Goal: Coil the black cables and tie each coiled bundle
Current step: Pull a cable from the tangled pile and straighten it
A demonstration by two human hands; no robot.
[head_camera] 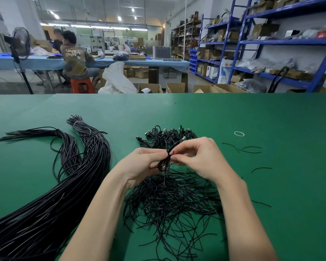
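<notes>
Green table [271, 185]: both hands [169, 159] pinch a coiled cable [165, 164].

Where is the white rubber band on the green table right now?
The white rubber band lies alone on the green table, far right in the head view, beyond the right hand and right of the coiled cable pile.

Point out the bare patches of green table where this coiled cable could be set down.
Bare: the far strip beyond the finished coils; right side around the rubber band, past a few stray ties. Crowded: left, under the long cable bundles; centre, the tie pile beneath both hands.
</notes>
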